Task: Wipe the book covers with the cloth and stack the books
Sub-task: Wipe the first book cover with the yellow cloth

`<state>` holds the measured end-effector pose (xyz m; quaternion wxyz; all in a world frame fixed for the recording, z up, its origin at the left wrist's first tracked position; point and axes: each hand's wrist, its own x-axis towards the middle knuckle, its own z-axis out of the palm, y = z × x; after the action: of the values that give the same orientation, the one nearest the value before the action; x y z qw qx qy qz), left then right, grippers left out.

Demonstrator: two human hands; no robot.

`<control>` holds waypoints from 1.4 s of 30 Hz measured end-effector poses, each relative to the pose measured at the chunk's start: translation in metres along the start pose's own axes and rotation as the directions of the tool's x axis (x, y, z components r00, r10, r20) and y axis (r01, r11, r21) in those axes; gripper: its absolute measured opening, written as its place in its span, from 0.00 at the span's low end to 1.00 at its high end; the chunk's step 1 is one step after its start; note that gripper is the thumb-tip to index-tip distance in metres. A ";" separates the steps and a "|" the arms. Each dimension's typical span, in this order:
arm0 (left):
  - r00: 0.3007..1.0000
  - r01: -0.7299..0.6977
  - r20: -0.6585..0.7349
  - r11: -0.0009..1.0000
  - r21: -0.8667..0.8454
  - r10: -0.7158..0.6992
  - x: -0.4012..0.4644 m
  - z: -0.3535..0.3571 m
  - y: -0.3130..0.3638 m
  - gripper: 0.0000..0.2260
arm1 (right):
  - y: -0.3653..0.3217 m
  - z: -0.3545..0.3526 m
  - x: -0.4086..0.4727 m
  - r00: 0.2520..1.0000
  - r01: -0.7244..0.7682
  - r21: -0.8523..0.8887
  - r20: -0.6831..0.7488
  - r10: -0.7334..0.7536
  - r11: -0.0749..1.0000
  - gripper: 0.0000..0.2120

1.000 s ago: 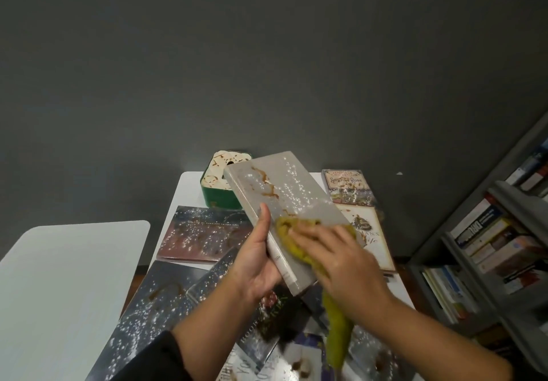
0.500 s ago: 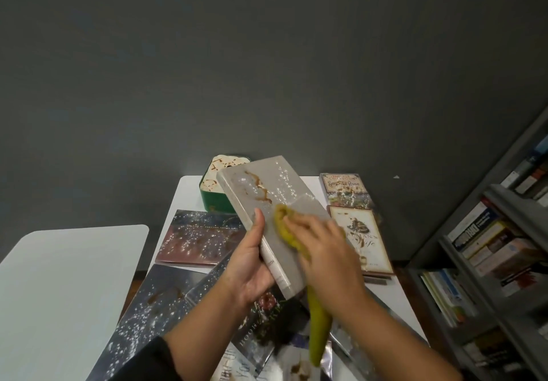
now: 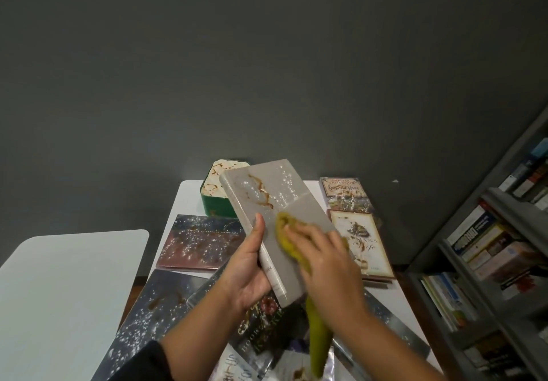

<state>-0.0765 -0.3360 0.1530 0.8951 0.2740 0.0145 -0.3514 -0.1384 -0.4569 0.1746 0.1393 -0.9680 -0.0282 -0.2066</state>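
Note:
A grey hardcover book (image 3: 268, 190) is held tilted above the table, its far half stained with brown streaks and white specks, its near half wiped. My left hand (image 3: 250, 268) grips it at the spine, thumb on the cover. My right hand (image 3: 324, 265) presses a yellow-green cloth (image 3: 289, 233) against the cover's middle; the cloth's tail (image 3: 317, 339) hangs below my wrist. Several more soiled books lie on the white table (image 3: 189, 199): a reddish one (image 3: 201, 242), a dark one (image 3: 157, 312), and two cream ones (image 3: 363, 245) (image 3: 345, 193) at the right.
A green tin (image 3: 215, 193) with a stained cream lid stands at the table's far edge behind the held book. A second white table (image 3: 59, 294) sits to the left. A grey bookshelf (image 3: 489, 276) full of books lines the right side. A dark wall is behind.
My right hand and the cloth have slid up the grey cover toward the stained far half. The left hand keeps its grip on the spine.

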 end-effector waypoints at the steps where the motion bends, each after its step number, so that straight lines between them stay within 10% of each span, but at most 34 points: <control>1: 1.000 -0.011 -0.012 1.000 0.027 0.011 0.000 0.001 -0.001 0.25 | 0.012 0.000 0.011 0.998 -0.057 -0.020 -0.024 0.057 0.998 0.26; 6: 1.000 -0.007 -0.024 0.999 0.044 0.008 -0.002 0.006 -0.003 0.26 | 0.038 -0.008 0.035 0.975 -0.222 -0.036 -0.028 0.221 0.974 0.24; 14: 0.998 0.037 0.056 0.999 -0.035 -0.035 0.002 -0.007 0.001 0.28 | -0.021 0.010 -0.003 0.999 0.053 -0.003 0.005 -0.053 0.999 0.20; 18: 0.999 -0.041 -0.019 0.998 0.057 0.042 0.001 -0.007 -0.001 0.42 | 0.032 0.011 0.032 0.989 -0.146 -0.011 -0.019 0.146 0.989 0.19; 25: 0.998 -0.064 0.000 0.987 0.148 0.065 -0.007 -0.002 -0.001 0.21 | 0.014 0.006 0.016 0.997 -0.080 0.148 0.021 0.078 0.986 0.19; 28: 0.998 -0.063 0.004 0.986 0.154 0.063 -0.007 -0.003 -0.002 0.21 | 0.004 0.005 0.005 0.999 0.035 0.177 0.000 -0.035 0.984 0.18; 35: 1.000 0.022 -0.021 0.976 0.215 -0.018 -0.008 -0.003 -0.007 0.28 | 0.054 0.008 0.042 0.974 -0.208 0.199 -0.052 0.222 0.958 0.16; 42: 1.000 -0.001 0.022 0.976 0.219 -0.004 -0.005 -0.002 -0.004 0.24 | 0.000 0.002 0.002 1.000 0.006 0.207 -0.029 0.000 0.978 0.19</control>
<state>-0.0827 -0.3343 0.1503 0.8594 0.3668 -0.0342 -0.3547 -0.1357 -0.4564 0.1735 0.2394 -0.9451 -0.0490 -0.2169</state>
